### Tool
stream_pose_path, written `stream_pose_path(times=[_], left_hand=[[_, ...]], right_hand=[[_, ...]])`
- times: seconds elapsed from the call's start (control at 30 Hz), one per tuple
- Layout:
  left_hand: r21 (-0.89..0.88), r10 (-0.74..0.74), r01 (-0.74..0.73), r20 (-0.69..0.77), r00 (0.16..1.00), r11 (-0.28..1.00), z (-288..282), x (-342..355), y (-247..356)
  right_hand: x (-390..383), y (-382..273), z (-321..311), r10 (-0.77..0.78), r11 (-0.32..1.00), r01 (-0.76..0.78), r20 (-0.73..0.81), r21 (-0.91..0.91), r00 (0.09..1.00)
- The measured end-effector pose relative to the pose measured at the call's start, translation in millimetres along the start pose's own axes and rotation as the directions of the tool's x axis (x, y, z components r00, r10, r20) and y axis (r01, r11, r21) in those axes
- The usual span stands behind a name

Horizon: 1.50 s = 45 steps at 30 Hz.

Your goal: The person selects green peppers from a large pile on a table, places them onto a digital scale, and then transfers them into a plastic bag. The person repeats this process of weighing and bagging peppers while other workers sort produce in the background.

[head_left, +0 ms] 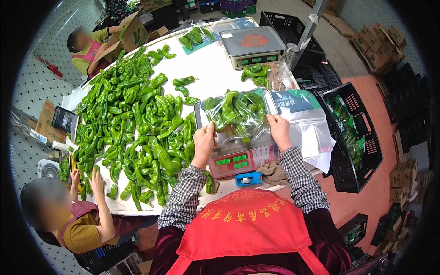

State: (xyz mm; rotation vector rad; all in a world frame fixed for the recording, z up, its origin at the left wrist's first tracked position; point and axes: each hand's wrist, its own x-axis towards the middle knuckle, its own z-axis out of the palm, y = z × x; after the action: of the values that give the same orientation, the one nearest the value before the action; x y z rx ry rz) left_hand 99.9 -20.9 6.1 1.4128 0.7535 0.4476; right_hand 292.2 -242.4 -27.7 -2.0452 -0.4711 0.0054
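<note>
A clear plastic bag (236,114) stuffed with long, glossy green peppers lies flat across the platter of a digital scale (238,158) near the front edge of the white counter (211,75). The peppers inside are curved and wrinkled, packed side by side and mostly pointing away from that edge. The film is crinkled and shiny, bulging over its load. Its left end is pinched by the left hand (204,144), its right end by the right hand (279,130), and the scale's green readouts glow just beneath it
</note>
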Motion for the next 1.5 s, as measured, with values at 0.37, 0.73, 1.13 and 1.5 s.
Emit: stream_pose_path(times=[0.37,0.73,1.13,1.5], left_hand=[[0.07,0.048,-0.042,-0.08,0.996,0.997,-3,16,-28],[0.138,0.062,-0.037,-0.182,0.981,0.99,-6,20,-23],[0.601,0.488,-0.412,0.043,0.872,0.685,20,15,10],[-0.205,0.287,-0.256,0.143,0.947,0.945,13,-13,12]], right_hand=[[14,32,11,0.058,0.984,-0.064,-0.039,-0.164,0.998],[34,-1,-9,0.406,0.688,-0.629,0.526,0.362,0.747],[25,10,10,0.208,0.311,-0.589,0.551,0.746,0.808],[-24,-175,-5,-0.321,0.83,0.117,0.295,0.545,0.9]])
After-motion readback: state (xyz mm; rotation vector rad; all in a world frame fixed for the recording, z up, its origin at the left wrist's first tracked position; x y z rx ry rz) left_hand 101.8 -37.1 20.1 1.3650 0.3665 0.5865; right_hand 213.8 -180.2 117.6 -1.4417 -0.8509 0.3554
